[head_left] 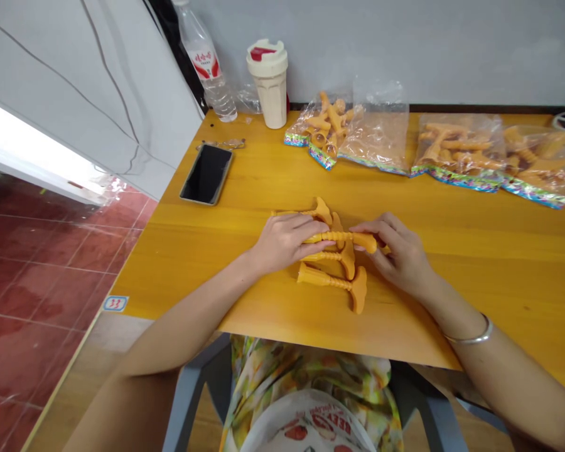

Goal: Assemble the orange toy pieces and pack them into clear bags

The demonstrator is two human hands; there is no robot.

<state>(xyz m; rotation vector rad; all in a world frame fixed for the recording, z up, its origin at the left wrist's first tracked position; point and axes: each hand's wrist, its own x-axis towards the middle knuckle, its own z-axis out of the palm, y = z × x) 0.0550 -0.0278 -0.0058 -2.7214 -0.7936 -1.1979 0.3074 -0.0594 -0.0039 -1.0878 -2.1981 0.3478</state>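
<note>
My left hand (289, 242) is closed round the stem of an orange T-shaped plastic piece (341, 236) with a ribbed shaft. At the piece's crossbar end, the fingers of my right hand (398, 251) pinch it. Similar orange pieces lie on the table around it: one partly behind my left hand (321, 211), one just below the held piece (347, 258), and another nearest me (332, 282), its flared end to the left. My left fingers hide part of these stems.
Along the wall lie clear bags of orange pieces (327, 125), (459, 147), (539, 157) and a flat clear bag (379, 135). A lidded cup (272, 88), water bottle (209, 75) and phone (207, 174) stand or lie at the back left. A white tub (306, 427) sits at my lap.
</note>
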